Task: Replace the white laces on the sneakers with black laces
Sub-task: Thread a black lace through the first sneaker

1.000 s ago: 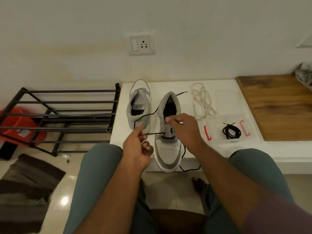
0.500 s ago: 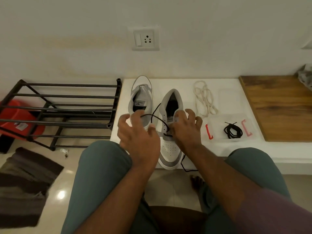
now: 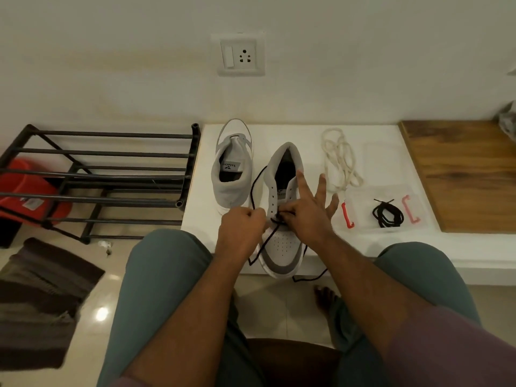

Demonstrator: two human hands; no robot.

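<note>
Person seated facing a low white worktop. Two grey-and-white sneakers on it, heels toward the wall side of view. Near sneaker lies toe toward the person, toe cap at the worktop's front edge; second sneaker just beside it on the left, no lace visible in it.

Black lace is threaded through the near sneaker's lowest eyelets. One strand loops up along the shoe's left side; other ends trail past the toe over the worktop edge.

Left hand: grip clamped on the black lace, fingers curled into a fist just left of the eyelets.
Right hand: thumb and forefinger pinch the lace at the eyelet row; remaining fingers spread straight.

White laces lie in a loose heap to the right. A coiled spare black lace sits in a clear packet near them.
</note>
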